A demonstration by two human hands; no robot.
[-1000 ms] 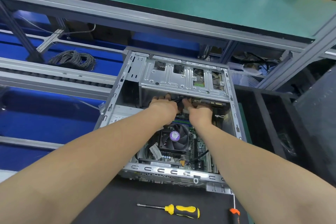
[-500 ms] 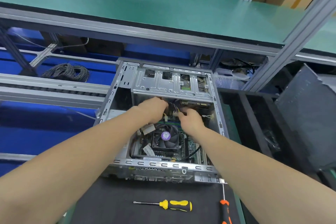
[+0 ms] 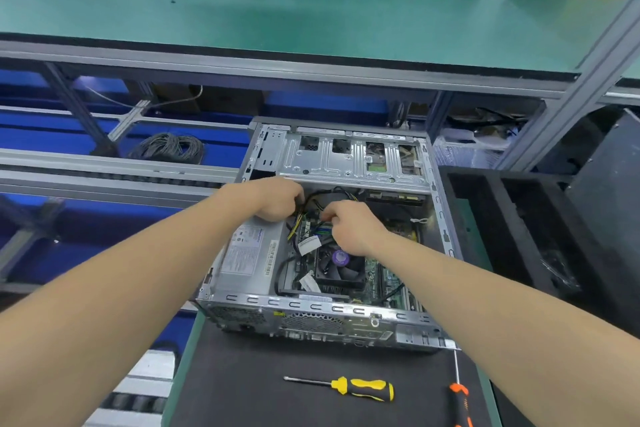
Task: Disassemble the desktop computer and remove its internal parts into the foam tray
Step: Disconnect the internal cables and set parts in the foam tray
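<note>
With left hand [image 3: 277,199] at centre frame, grips black-and-yellow cables [image 3: 295,228], fingers curled round them, inside the open computer [image 3: 346,163]. With right hand [image 3: 349,229] just rightward, pinches the same cables with curled fingers, left of the foam tray [image 3: 498,218] at the right edge.

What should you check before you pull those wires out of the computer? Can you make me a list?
1. Computer case open on top: ok, the insides show.
2. Left hand grips the cables: ok.
3. Right hand holding a plug: cannot tell, its fingertips are hidden.
4. Cables unplugged from the board: cannot tell.
5. Yellow screwdriver ready on the mat before the case: ok.
6. Foam tray stands right of the case: ok.
</note>
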